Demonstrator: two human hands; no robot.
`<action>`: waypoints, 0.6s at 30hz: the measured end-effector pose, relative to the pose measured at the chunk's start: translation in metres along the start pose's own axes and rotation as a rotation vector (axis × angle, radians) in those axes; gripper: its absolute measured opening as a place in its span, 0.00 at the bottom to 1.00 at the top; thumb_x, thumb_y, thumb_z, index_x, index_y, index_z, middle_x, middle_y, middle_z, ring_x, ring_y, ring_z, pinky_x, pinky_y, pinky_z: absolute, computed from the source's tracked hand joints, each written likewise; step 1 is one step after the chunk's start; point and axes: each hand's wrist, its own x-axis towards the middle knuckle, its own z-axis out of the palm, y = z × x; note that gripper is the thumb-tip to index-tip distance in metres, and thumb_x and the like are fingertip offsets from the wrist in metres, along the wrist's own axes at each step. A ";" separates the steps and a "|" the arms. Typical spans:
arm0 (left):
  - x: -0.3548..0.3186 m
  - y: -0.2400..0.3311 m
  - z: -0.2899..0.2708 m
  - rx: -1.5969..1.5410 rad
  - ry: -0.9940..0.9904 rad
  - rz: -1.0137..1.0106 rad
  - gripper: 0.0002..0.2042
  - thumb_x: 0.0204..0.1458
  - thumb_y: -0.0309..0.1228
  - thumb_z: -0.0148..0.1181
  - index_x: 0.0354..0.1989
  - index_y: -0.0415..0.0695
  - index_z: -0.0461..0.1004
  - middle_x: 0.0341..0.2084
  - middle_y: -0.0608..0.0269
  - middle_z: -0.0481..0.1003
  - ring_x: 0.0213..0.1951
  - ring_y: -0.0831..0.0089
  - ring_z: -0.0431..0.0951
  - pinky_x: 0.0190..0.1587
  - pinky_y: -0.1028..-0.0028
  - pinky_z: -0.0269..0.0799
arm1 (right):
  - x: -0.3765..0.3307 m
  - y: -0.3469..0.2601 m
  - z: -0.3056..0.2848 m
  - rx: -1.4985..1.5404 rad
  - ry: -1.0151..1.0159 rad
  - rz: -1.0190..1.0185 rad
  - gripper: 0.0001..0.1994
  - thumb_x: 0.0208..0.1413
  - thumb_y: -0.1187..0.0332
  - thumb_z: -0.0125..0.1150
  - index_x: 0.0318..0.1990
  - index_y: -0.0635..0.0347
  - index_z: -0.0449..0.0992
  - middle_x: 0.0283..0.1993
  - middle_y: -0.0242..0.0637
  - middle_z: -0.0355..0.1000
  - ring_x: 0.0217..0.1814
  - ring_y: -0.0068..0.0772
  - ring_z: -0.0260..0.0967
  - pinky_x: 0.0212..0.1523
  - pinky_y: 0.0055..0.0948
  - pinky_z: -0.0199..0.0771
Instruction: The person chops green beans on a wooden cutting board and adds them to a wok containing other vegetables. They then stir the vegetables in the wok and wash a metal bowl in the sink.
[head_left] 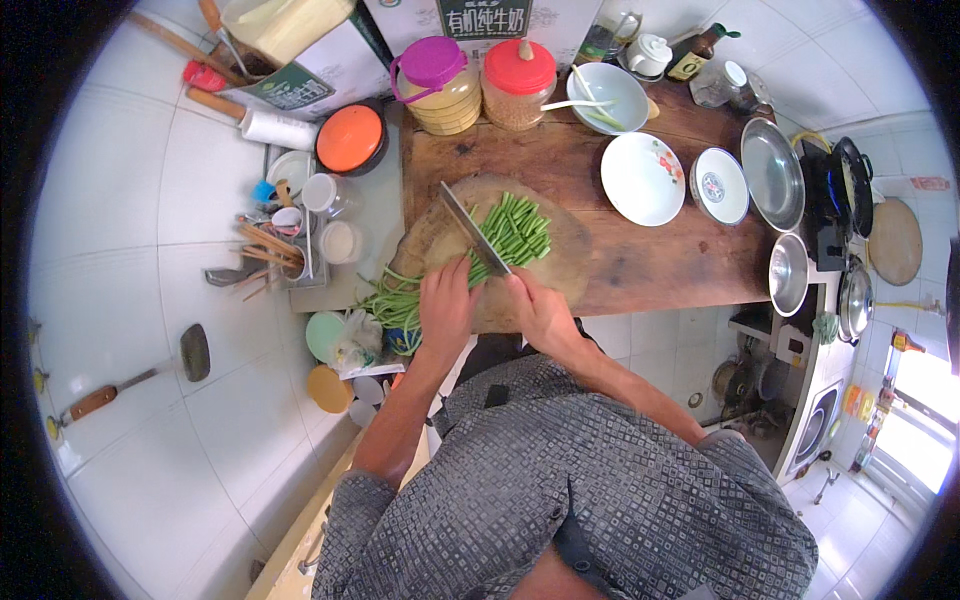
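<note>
The uncut stalks (pixel 395 300) lie in a loose green bundle on the left of the left hand (pixel 447 305), running from its fingers across the board (pixel 570 255) and drooping over the near edge. That hand looks clamped over their ends, though its fingertips are hidden from this angle. Just beyond the right hand (pixel 540 312) lie the cut pieces (pixel 522 228), short lengths gathered in a heap. Between the heap and the left hand stands the knife (pixel 468 222); the right hand is closed around its handle, and the blade slants away ahead of the left hand. Whether the edge touches the board cannot be told. The two hands work close together, the left fingers near the heel of the blade. The step in hand appears to be cutting stalks into short lengths, well along but with a fair bundle left. The next stroke seems to call for the left hand to feed the stalks toward the blade, fingertips tucked back, while the right brings the edge down squarely. Farther out, ahead and right of the right hand, a plate (pixel 643 180) and a bowl (pixel 719 186) rest on the table (pixel 660 268); straight ahead of both hands stands a red-lidded jar (pixel 518 95).
</note>
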 end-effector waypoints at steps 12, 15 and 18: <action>0.001 -0.005 -0.023 -0.019 -0.060 -0.093 0.41 0.48 0.42 0.77 0.67 0.34 0.66 0.62 0.41 0.73 0.62 0.41 0.71 0.68 0.49 0.65 | -0.052 -0.040 -0.036 0.012 -0.087 0.089 0.19 0.76 0.60 0.51 0.64 0.62 0.74 0.39 0.60 0.79 0.42 0.58 0.82 0.44 0.45 0.79; -0.002 -0.010 -0.026 0.004 -0.100 -0.084 0.41 0.49 0.42 0.76 0.68 0.33 0.65 0.64 0.41 0.71 0.64 0.41 0.70 0.70 0.48 0.63 | -0.055 -0.033 -0.032 -0.001 -0.114 0.075 0.19 0.76 0.61 0.51 0.64 0.62 0.74 0.41 0.60 0.80 0.45 0.60 0.82 0.45 0.45 0.79; -0.007 -0.010 -0.024 0.038 -0.119 -0.081 0.38 0.51 0.40 0.74 0.67 0.32 0.66 0.63 0.44 0.72 0.65 0.45 0.69 0.72 0.49 0.62 | -0.052 -0.025 -0.028 -0.074 -0.131 0.071 0.18 0.76 0.61 0.51 0.62 0.63 0.74 0.42 0.61 0.80 0.48 0.65 0.81 0.45 0.48 0.80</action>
